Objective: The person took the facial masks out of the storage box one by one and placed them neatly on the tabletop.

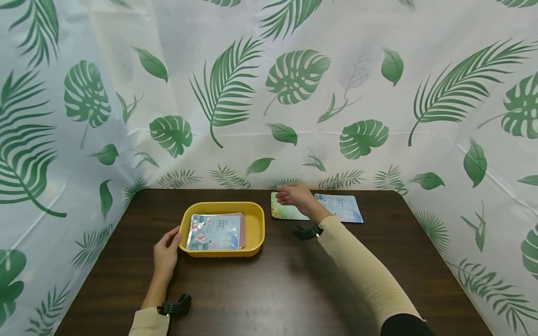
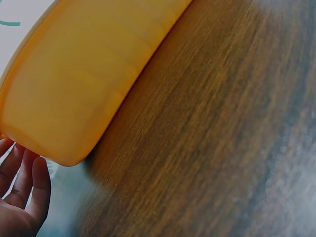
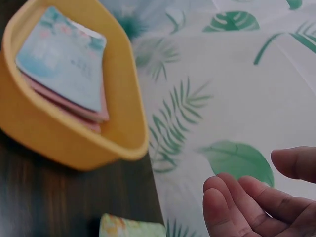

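A yellow plastic basket [image 1: 257, 228] stands on the left half of the table, holding a small stack of flat sachets [image 1: 214, 232], a pale blue floral one on top and pink ones under it. My left hand [image 1: 166, 252] touches the basket's left end with its fingertips; in the left wrist view the fingers [image 2: 40, 180] are loosely bent against the outer wall. Over a green floral sachet [image 1: 286, 212] at the table's back, my right hand [image 1: 297, 196] hovers with nothing in it. A light blue sachet [image 1: 342, 208] lies to its right.
The dark wooden table [image 1: 252, 294] meets a leaf-printed white curtain [image 1: 302, 154] along its back edge. More of this curtain hangs at both sides. Each wrist wears a black strap.
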Tool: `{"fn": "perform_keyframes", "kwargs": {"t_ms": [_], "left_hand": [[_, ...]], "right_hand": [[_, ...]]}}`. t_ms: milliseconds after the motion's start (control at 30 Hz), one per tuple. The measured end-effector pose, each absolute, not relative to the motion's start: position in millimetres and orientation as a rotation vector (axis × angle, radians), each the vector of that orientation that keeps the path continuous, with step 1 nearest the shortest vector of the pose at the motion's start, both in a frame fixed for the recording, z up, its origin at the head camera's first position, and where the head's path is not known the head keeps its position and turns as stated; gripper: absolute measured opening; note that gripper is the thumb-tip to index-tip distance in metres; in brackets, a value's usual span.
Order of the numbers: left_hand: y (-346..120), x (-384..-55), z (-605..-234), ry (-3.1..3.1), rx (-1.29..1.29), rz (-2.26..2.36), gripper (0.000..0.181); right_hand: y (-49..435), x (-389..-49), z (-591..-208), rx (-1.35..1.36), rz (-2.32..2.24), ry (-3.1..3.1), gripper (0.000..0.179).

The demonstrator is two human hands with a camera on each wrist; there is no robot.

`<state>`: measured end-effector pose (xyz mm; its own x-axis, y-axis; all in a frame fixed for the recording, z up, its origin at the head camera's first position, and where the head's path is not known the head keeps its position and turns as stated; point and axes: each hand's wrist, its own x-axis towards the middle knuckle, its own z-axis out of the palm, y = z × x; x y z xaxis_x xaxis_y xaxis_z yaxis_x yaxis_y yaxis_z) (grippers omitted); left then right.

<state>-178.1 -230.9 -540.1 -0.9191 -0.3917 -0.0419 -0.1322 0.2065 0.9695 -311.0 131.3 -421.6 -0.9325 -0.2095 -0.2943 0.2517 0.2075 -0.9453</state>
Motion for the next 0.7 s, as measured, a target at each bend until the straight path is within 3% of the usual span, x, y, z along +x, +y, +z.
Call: {"fn": "perform_keyframes", "kwargs": {"t_ms": [700], "left_hand": [[-232,-177,-537,-2.298,0.521,-1.799,0.05]], "right_hand": [[63,-294,-446,0.01,-1.669,2.134,0.035]]}}
